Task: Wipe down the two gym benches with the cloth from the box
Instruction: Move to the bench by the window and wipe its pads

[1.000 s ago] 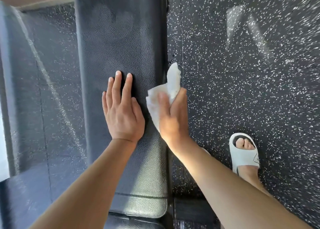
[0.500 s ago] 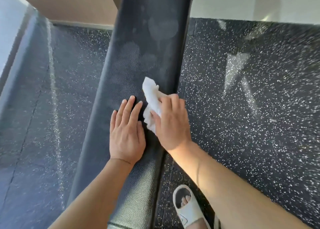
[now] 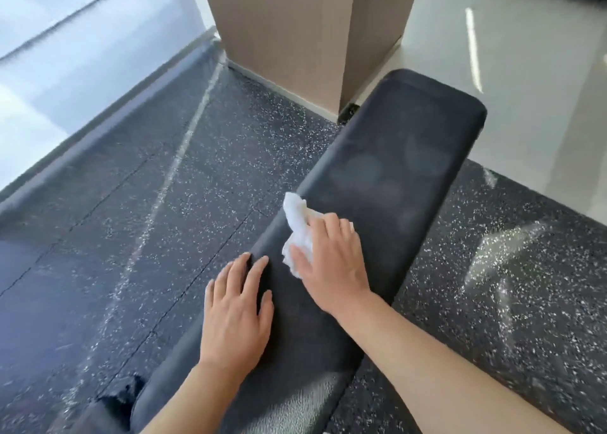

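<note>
Seen from above: a black padded bench [image 3: 394,157], running from 6 o'clock up toward 1 o'clock across dark speckled rubber flooring [image 3: 138,236]. Left hand [image 3: 236,315] laid flat on the pad's left edge near the middle of the view, fingers straight and slightly spread, pointing toward 12 o'clock, holding nothing. Right hand [image 3: 328,263] just beside it toward 2 o'clock, palm down on the pad, fingers bent over a crumpled white cloth [image 3: 297,233] and pressing it against the bench surface. Cloth bunched under the fingers, one loose end sticking out past the fingertips toward 11 o'clock, close to the pad's left edge. Whether pinched between thumb and fingers or only pressed down under them: could not tell. Faint dull patches visible on the pad beyond the cloth, toward 1 o'clock. Far end of the bench rounded, ending near a beige wood-grain pillar [image 3: 305,33] at 12 o'clock. Pale glossy floor [image 3: 525,72] at 2 o'clock, beyond the rubber matting. Bright glazed surface [image 3: 82,56] along the 10 o'clock side. Both forearms bare, entering from 6 o'clock.
</note>
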A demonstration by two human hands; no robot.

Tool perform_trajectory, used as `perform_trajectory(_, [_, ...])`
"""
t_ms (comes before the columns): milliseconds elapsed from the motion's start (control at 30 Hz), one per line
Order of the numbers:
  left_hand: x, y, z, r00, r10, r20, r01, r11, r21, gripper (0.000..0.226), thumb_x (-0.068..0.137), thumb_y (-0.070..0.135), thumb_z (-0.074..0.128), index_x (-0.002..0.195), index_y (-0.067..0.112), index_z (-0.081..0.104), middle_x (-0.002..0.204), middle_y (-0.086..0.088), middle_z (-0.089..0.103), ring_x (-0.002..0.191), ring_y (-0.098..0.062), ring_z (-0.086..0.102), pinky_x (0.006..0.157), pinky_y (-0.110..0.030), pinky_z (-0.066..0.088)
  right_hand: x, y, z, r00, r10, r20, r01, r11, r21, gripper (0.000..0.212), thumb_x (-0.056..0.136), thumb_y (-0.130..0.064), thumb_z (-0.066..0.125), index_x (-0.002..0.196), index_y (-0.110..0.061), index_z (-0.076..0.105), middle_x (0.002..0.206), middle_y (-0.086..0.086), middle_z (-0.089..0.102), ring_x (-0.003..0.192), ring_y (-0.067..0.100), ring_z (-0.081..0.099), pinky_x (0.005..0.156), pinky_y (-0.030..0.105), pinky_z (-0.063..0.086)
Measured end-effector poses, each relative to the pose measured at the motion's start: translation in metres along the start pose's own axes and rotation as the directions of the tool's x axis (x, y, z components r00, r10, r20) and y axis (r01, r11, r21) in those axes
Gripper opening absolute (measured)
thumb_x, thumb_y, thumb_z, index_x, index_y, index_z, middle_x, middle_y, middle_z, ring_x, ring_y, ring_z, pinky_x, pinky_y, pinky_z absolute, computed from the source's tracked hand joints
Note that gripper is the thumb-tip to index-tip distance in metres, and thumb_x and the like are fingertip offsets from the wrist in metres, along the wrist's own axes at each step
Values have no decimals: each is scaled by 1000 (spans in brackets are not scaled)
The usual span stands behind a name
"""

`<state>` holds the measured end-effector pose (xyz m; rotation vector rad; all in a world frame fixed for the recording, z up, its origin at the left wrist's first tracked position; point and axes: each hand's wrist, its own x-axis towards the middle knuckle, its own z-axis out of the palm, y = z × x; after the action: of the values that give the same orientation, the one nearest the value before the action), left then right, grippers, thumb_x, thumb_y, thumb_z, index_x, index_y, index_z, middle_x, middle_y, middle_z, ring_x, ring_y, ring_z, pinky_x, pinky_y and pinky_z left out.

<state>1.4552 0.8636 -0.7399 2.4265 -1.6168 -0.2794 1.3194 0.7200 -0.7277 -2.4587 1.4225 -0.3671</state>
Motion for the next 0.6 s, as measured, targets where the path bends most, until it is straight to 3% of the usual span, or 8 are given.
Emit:
perform_trajectory(133, [-10, -5, 11, 999, -31, -34, 29, 999, -44, 55, 102, 38, 45, 157, 30, 47, 167, -1, 40, 149, -31, 41, 117, -50, 38, -21, -17, 11, 966, -253, 43, 251, 967, 47, 46, 97, -59, 51, 113, -16, 59, 115, 3, 58, 102, 26, 52, 91, 42, 46])
perform_trajectory(233, [-10, -7, 13, 999, -34, -41, 32, 998, -58, 55, 102, 40, 45, 157, 32, 46, 168, 1, 39, 150, -30, 41, 117, -49, 38, -2, 10, 6, 895, -443, 51, 445, 893, -62, 48, 100, -56, 49, 110, -11, 64, 107, 6, 61, 92, 29, 56, 80, 43, 50])
perform_trajectory(300, [-10, -8, 13, 998, -30, -47, 27, 998, -59, 56, 101, 39, 46, 156, 32, 46, 167, 1, 39, 148, -30, 42, 116, -50, 40, 29, 34, 2, 929, -366, 56, 370, 922, -110, 50, 101, -53, 50, 115, -7, 65, 107, 10, 60, 89, 33, 54, 76, 48, 50])
perform_trajectory(367, [-10, -7, 14, 998, -28, -54, 25, 998, -50, 57, 100, 39, 47, 156, 31, 46, 166, 0, 41, 147, -31, 44, 114, -51, 41, 57, 48, -3, 987, -157, 28, 159, 984, -83, 48, 100, -48, 54, 125, -8, 61, 111, 10, 56, 95, 33, 50, 79, 50, 49])
perform_trajectory(433, [-8, -7, 14, 998, -36, -60, 33, 998, -51, 57, 100, 39, 48, 156, 32, 47, 166, 0, 41, 146, -32, 45, 114, -52, 42, 68, 48, 0, 1000, -26, -16, 24, 994, -110, 49, 99, -46, 51, 132, -11, 56, 111, 8, 53, 96, 31, 47, 81, 50, 49])
perform_trajectory(533, [-9, -6, 13, 997, -41, -58, 38, 998, -51, 58, 99, 40, 48, 157, 33, 45, 166, 2, 40, 146, -31, 45, 114, -52, 42, 60, 31, 5, 999, 17, -27, -21, 990, -142, 47, 100, -47, 47, 131, -13, 54, 111, 7, 52, 96, 29, 47, 84, 49, 48])
perform_trajectory(600, [-9, -6, 11, 998, -36, -48, 34, 998, -49, 59, 99, 41, 48, 157, 34, 44, 167, 3, 39, 147, -30, 44, 115, -50, 40, 44, 19, 6, 999, -39, -15, 37, 993, -116, 45, 99, -50, 45, 121, -12, 56, 106, 7, 53, 93, 30, 47, 82, 48, 46])
